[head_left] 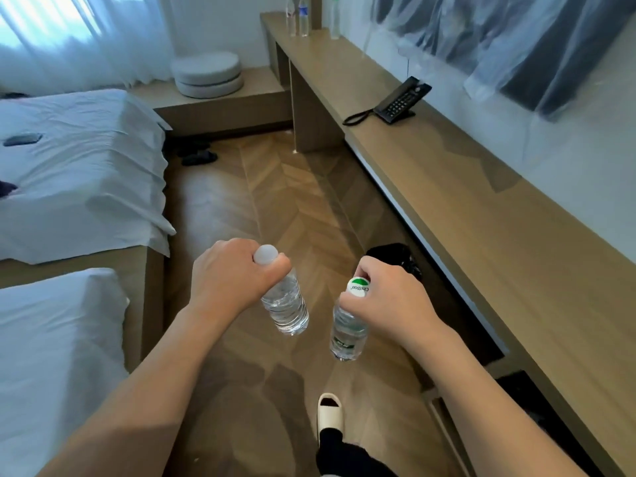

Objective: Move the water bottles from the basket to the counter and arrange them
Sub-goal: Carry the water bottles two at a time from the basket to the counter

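2 water bottles [285, 304] — 1 per hand, left hand [229, 271] and right hand [385, 297], fingers clenched round necks.

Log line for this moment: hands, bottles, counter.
left hand: holds white-capped bottle | right hand: holds green-capped bottle | counter: three bottles standing at far end, telephone

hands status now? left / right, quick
Left hand: closed around the neck of the white-capped bottle.
Right hand: closed around the neck of the green-and-white-capped bottle.
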Action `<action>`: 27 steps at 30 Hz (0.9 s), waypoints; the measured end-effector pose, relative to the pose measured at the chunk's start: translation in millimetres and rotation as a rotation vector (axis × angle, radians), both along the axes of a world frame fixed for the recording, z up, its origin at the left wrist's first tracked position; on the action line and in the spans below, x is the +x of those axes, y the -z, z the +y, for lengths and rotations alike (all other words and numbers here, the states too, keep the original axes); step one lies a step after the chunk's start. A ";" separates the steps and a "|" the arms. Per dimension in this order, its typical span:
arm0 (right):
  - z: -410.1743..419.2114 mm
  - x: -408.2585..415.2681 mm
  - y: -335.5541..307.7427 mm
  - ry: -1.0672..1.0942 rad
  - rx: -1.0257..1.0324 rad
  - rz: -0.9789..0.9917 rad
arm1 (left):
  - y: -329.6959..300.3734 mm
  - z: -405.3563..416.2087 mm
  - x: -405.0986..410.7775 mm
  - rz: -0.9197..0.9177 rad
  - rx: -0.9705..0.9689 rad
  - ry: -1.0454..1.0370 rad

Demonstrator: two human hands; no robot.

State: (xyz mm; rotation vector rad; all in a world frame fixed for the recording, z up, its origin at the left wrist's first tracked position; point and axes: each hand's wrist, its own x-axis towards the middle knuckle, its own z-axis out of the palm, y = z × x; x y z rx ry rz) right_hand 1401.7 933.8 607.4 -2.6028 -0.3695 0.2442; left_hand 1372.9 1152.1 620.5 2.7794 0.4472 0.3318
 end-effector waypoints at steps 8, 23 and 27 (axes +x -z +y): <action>81.9 172.6 -20.6 -0.029 0.029 -0.027 | -14.2 81.7 160.7 -0.037 0.011 -0.042; 293.3 494.7 -17.7 -0.024 -0.016 -0.008 | -8.1 289.9 489.3 -0.010 0.010 -0.014; 335.4 575.3 -21.3 -0.013 0.001 0.000 | -7.5 335.4 567.9 -0.019 -0.003 -0.019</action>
